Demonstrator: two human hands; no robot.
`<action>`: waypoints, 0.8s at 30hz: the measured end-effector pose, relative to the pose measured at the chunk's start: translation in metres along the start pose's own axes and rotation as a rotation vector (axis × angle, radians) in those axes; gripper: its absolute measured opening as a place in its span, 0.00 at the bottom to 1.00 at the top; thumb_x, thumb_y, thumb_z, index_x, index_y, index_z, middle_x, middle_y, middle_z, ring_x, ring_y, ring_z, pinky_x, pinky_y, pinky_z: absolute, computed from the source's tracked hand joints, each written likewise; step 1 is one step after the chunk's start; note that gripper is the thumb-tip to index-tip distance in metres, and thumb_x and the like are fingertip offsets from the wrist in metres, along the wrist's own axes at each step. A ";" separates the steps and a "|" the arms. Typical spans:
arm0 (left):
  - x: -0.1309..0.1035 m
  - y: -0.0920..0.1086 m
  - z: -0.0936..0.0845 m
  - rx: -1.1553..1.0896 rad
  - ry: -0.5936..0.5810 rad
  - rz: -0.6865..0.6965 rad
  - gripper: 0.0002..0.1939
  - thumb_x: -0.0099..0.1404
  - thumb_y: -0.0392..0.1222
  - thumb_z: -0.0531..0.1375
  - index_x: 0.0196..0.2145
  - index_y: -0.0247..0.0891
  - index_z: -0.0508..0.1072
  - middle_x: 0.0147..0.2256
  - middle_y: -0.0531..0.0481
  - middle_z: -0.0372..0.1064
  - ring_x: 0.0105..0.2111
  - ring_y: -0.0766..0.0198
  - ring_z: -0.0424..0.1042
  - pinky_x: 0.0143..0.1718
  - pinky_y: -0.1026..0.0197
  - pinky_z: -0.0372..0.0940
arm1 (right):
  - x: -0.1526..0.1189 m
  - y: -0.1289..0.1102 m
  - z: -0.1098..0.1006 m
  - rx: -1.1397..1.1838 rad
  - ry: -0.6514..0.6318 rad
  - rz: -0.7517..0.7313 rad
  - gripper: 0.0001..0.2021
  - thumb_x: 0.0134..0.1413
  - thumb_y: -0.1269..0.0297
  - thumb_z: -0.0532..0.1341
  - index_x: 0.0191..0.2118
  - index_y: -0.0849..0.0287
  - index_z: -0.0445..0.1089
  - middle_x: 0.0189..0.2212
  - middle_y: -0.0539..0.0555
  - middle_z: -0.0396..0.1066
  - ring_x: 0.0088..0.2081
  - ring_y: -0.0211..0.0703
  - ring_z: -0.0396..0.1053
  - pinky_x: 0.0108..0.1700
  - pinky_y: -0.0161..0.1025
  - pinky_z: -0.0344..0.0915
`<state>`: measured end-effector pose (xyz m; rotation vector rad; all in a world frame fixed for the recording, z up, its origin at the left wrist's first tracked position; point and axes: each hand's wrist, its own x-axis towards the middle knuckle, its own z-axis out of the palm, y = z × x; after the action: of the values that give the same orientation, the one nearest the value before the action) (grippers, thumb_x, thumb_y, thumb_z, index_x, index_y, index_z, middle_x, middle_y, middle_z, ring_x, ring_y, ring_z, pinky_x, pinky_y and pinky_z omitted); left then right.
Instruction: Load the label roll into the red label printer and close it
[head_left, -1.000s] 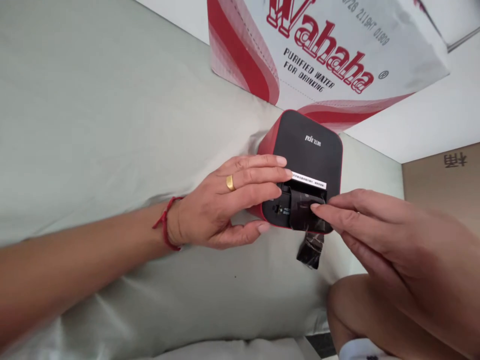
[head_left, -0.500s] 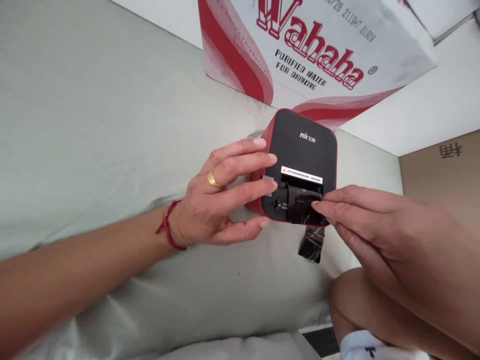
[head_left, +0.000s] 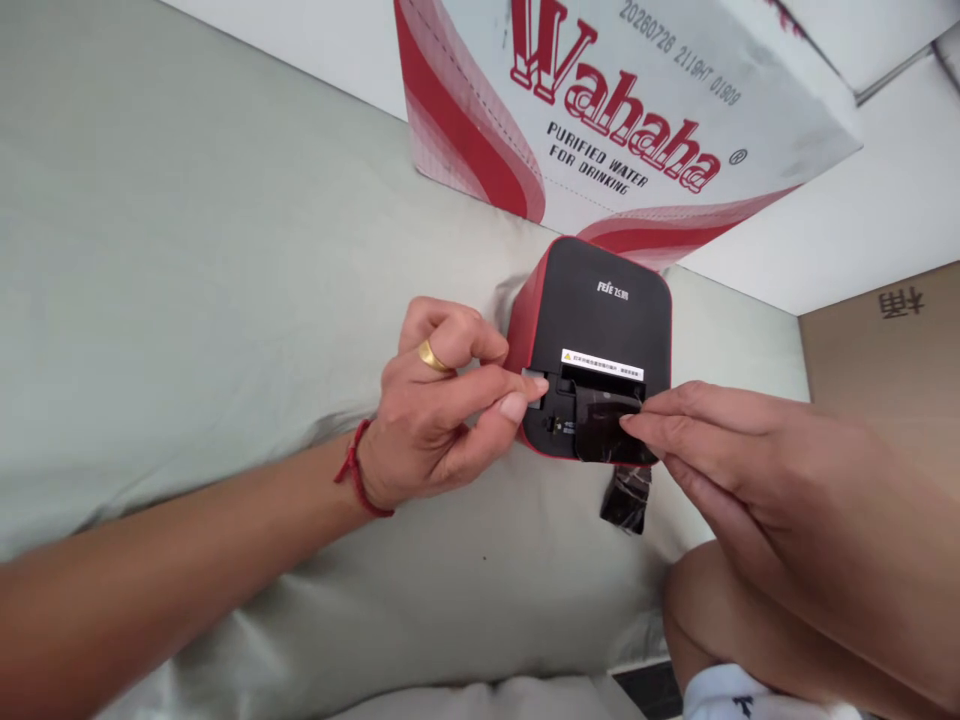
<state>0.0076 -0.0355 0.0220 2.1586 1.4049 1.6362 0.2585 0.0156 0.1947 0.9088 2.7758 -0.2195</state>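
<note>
A black and red FEIE printer [head_left: 611, 325], box-shaped, sits on the pale sheet. My left hand [head_left: 450, 400], wearing a gold ring and a red cord bracelet, has its outer fingers curled in. Its index fingertip and thumb are at the grey latch [head_left: 535, 390] on the printer's left edge. A glossy black strip [head_left: 600, 425] comes out of the slot below the white warning label [head_left: 602, 364]. Its crinkled tail [head_left: 626, 502] hangs past the printer's near edge. The fingers of my right hand [head_left: 757, 470] pinch the strip's right side, partly hiding it.
Just behind the printer stands a large white and red Wahaha water carton [head_left: 600, 120]. Brown cardboard [head_left: 885, 370] with a handwritten character is at the right. The pale, wrinkled sheet [head_left: 225, 240] spreads across the left. A bent knee [head_left: 697, 590] is at the lower right.
My left hand's fingers have curled in from lying spread at the printer's edge, with index finger and thumb now at the grey latch. My right hand keeps its pinch on the strip.
</note>
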 end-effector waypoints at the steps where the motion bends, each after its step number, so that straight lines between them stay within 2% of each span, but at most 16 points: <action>1: 0.001 0.001 0.001 0.009 0.035 0.036 0.13 0.79 0.37 0.57 0.49 0.50 0.80 0.37 0.50 0.72 0.39 0.57 0.73 0.50 0.41 0.77 | -0.001 -0.001 0.000 0.000 -0.001 -0.006 0.25 0.54 0.76 0.64 0.53 0.43 0.84 0.54 0.57 0.83 0.46 0.61 0.84 0.26 0.46 0.75; 4: 0.003 0.005 0.004 -0.013 0.091 0.032 0.13 0.78 0.34 0.56 0.46 0.47 0.80 0.34 0.51 0.72 0.36 0.58 0.72 0.46 0.44 0.75 | -0.002 -0.005 -0.001 -0.023 -0.010 -0.016 0.27 0.54 0.81 0.61 0.55 0.51 0.82 0.56 0.59 0.82 0.47 0.56 0.84 0.27 0.41 0.73; 8: 0.002 0.006 0.004 -0.016 0.087 0.038 0.12 0.78 0.34 0.56 0.43 0.45 0.79 0.35 0.51 0.76 0.40 0.58 0.75 0.47 0.47 0.76 | 0.005 -0.005 -0.005 -0.010 -0.014 -0.014 0.23 0.66 0.80 0.55 0.54 0.54 0.82 0.50 0.58 0.84 0.41 0.50 0.83 0.33 0.42 0.74; 11: -0.003 0.002 0.004 0.028 0.074 0.064 0.11 0.77 0.38 0.58 0.45 0.47 0.81 0.40 0.47 0.77 0.48 0.53 0.77 0.51 0.43 0.78 | 0.023 0.002 -0.004 0.053 0.076 -0.004 0.19 0.74 0.73 0.54 0.50 0.53 0.84 0.44 0.55 0.85 0.38 0.48 0.83 0.37 0.43 0.75; 15: -0.010 -0.002 0.006 0.050 0.090 0.113 0.13 0.74 0.45 0.61 0.53 0.48 0.80 0.47 0.43 0.76 0.58 0.46 0.75 0.57 0.36 0.78 | 0.061 0.014 0.014 0.036 0.246 0.213 0.17 0.75 0.67 0.56 0.53 0.51 0.84 0.45 0.53 0.87 0.43 0.52 0.84 0.48 0.48 0.77; 17: -0.011 -0.002 0.006 0.038 0.087 0.149 0.17 0.73 0.49 0.63 0.57 0.46 0.78 0.50 0.42 0.76 0.60 0.43 0.75 0.60 0.35 0.77 | 0.076 0.018 0.025 -0.010 0.226 0.253 0.18 0.74 0.68 0.57 0.57 0.53 0.84 0.52 0.55 0.86 0.49 0.56 0.84 0.51 0.50 0.76; 20: -0.011 0.000 0.007 0.034 0.076 0.166 0.20 0.74 0.53 0.65 0.59 0.44 0.76 0.52 0.41 0.76 0.62 0.43 0.74 0.63 0.35 0.75 | 0.088 0.018 0.034 -0.073 0.133 0.212 0.20 0.72 0.69 0.58 0.62 0.55 0.81 0.65 0.58 0.79 0.56 0.59 0.82 0.51 0.51 0.75; 22: -0.011 0.000 0.008 0.035 0.070 0.164 0.21 0.74 0.55 0.66 0.59 0.44 0.76 0.51 0.42 0.76 0.63 0.44 0.75 0.63 0.37 0.75 | 0.090 0.017 0.035 -0.125 0.070 0.223 0.20 0.72 0.68 0.60 0.64 0.56 0.79 0.67 0.60 0.77 0.55 0.60 0.81 0.47 0.50 0.74; 24: -0.012 -0.001 0.010 0.034 0.069 0.163 0.20 0.75 0.56 0.66 0.58 0.44 0.77 0.50 0.42 0.77 0.63 0.44 0.75 0.63 0.37 0.75 | 0.092 0.016 0.034 -0.172 -0.021 0.254 0.19 0.70 0.66 0.62 0.63 0.56 0.80 0.64 0.62 0.78 0.53 0.61 0.81 0.44 0.50 0.72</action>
<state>0.0149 -0.0394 0.0090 2.3128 1.3143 1.7688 0.2007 0.0741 0.1382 1.1902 2.5775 0.0497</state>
